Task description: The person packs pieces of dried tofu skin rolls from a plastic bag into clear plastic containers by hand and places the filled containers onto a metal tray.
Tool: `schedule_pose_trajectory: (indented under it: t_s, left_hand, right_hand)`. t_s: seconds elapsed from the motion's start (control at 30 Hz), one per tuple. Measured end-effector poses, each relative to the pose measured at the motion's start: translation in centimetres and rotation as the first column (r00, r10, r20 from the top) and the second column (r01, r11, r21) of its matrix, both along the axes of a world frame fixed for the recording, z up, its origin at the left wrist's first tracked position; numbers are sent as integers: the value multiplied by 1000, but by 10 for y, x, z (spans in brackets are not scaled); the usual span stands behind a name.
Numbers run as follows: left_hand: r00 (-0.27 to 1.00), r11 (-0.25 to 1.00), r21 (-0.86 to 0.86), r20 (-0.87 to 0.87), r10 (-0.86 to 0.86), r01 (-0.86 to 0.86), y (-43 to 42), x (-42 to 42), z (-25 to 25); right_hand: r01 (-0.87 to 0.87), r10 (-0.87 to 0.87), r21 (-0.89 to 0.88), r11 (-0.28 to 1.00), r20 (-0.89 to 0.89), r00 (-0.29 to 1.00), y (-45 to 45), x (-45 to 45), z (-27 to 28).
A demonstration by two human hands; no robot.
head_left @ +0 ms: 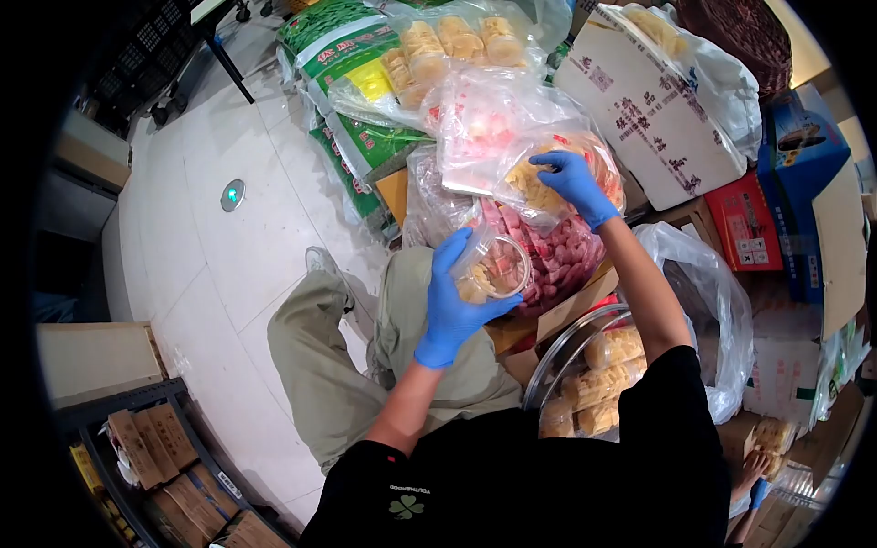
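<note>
My left hand (449, 306), in a blue glove, grips a clear round plastic tub (504, 267), its open mouth tilted to the right. Pale yellow pieces show inside the tub. My right hand (577, 187), also blue-gloved, is over an open clear bag of yellow slices (530, 184). Its fingers are curled together at the slices; what they pinch, if anything, is hidden. Below that bag lies a clear bag of pinkish-red pieces (559, 260) in a cardboard box. A stack of clear printed plastic bags (475, 123) lies just beyond my hands.
Green sacks (352, 73) hold filled tubs (457, 38) at the top. Beside my right arm, a round metal pan (539, 365) contains packed tubs (603, 379). A white carton (644, 110) leans behind. Another person's hand (751, 470) touches tubs at lower right.
</note>
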State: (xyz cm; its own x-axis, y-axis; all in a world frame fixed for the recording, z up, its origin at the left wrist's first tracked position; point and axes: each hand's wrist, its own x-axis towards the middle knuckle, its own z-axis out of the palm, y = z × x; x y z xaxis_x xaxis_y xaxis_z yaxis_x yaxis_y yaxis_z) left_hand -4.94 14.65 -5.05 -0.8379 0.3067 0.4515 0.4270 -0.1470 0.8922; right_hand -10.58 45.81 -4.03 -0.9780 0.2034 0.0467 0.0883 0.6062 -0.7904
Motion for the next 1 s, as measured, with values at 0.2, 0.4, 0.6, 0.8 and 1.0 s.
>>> schedule_pose_trajectory:
  t_s: [0.2,0.4,0.6,0.8,1.0]
  left_hand:
    - [999,991,-135,-28,-28,24,25,-22,7]
    - [995,983,-173,87,-44,58,40,-29,17]
    - [996,999,-34,84,-15,18,47,-24,11]
    - [999,998,30,6,47,-47,42,-14,17]
    - [983,997,-22,-168,74,-79,5,-5,46]
  right_hand:
    - [74,-40,-342,937,107,993,-21,20,77]
    - [-61,65,-398,915,-2,998,-76,54,137]
    - [-386,389,65,920,-52,920,-104,70,153]
    - [-427,429,37,903,-88,899,-114,85,175]
    - [-191,121,-359,914,-209,970,-92,77,173]
